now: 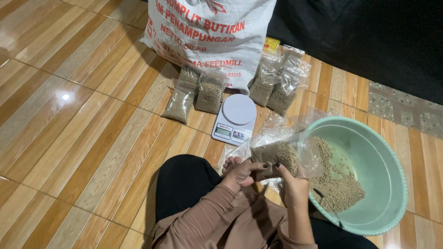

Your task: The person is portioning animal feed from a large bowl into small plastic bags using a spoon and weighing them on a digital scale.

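- Left hand (241,172) grips bottom of clear bag (282,154) of pellets, fingers curled under it.
- Right hand (291,180) clasps same bag from the side, just over basin (397,175) rim.
- Basin, green, holds loose pellets (339,186).
- Scale (234,117) on floor ahead, filled bags (196,92) either side, big sack (210,34) behind.

A scale (235,116) is sitting at the centre of the frame, with a sack (210,34) lying above it. Filled bags (194,94) are lying to its left, more bags (279,80) upper right, and a basin (383,152) is resting at lower right.
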